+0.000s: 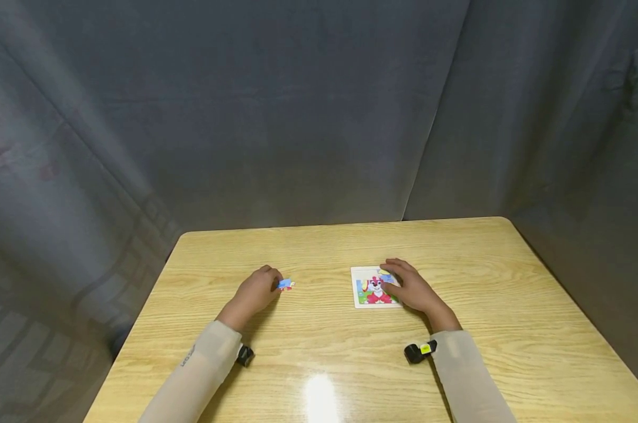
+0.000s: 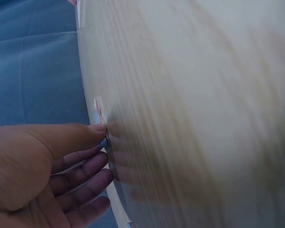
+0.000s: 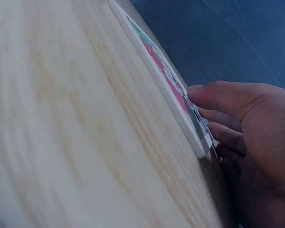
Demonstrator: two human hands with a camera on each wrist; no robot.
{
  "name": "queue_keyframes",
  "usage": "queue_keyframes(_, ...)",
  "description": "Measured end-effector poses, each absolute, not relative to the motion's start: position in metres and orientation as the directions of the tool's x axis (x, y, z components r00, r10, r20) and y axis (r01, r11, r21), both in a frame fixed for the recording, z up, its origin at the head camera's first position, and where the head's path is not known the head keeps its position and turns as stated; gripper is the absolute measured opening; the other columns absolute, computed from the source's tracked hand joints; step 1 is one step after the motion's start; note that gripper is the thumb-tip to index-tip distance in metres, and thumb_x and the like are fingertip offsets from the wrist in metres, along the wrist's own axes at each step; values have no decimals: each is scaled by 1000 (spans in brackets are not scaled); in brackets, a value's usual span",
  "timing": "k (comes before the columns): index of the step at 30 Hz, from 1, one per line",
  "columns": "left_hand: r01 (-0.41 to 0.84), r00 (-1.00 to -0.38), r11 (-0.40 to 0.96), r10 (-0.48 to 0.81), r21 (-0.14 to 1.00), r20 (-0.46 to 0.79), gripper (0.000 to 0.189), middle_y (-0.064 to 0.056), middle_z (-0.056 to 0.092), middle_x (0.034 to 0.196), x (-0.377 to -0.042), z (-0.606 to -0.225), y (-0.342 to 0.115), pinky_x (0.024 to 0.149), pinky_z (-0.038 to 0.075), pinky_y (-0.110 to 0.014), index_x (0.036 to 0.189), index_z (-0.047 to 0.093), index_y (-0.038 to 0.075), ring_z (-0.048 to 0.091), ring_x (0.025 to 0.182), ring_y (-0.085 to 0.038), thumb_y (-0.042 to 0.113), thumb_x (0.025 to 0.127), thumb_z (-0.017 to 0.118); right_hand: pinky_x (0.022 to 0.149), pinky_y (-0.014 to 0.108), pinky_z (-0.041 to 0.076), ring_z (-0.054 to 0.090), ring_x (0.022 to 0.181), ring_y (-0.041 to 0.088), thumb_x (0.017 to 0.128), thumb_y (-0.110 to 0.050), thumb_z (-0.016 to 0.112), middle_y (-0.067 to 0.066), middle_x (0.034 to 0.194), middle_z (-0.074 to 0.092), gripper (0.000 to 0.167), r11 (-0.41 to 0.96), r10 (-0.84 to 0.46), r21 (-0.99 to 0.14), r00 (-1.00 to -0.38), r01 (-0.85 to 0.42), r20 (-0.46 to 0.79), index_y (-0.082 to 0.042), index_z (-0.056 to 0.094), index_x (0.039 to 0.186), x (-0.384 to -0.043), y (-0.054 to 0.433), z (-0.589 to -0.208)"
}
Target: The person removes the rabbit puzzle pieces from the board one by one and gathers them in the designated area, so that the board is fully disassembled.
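Left of centre, our left hand (image 1: pixel 257 292) pinches a puzzle piece (image 1: pixel 285 284); a loose hold could drop it. Right of centre, over the puzzle board (image 1: pixel 372 305), our right hand (image 1: pixel 415 292) has a grip we cannot tell.

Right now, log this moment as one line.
left hand: pinches puzzle piece | right hand: over right side of puzzle board | puzzle board: upper left bare

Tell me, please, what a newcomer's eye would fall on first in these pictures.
Probably the puzzle board with its cartoon animal, vivid on the pale table just right of centre, the right hand over its right edge. Next, perhaps, the small blue-and-red piece farther left, pinched by the left hand.
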State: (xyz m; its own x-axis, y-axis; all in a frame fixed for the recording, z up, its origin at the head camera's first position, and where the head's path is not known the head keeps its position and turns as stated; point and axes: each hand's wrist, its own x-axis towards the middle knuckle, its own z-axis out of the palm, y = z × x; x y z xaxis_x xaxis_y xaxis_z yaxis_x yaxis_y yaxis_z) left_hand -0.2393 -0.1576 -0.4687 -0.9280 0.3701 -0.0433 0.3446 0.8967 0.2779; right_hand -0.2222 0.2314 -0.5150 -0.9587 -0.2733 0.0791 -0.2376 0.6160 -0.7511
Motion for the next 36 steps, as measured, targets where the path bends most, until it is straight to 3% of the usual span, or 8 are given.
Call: queue_keyframes(36,359,-926,892,378,276,-16,22,-6,59,101,-237,-467,-153,73,54,-36,109,68,10,60,86,-21,14,88,74,109,63,25,25,140,44,93,-21,67,20,150,35,53,625,-271,-741,-958,-247,91,-1,50,139,-219,230,-511)
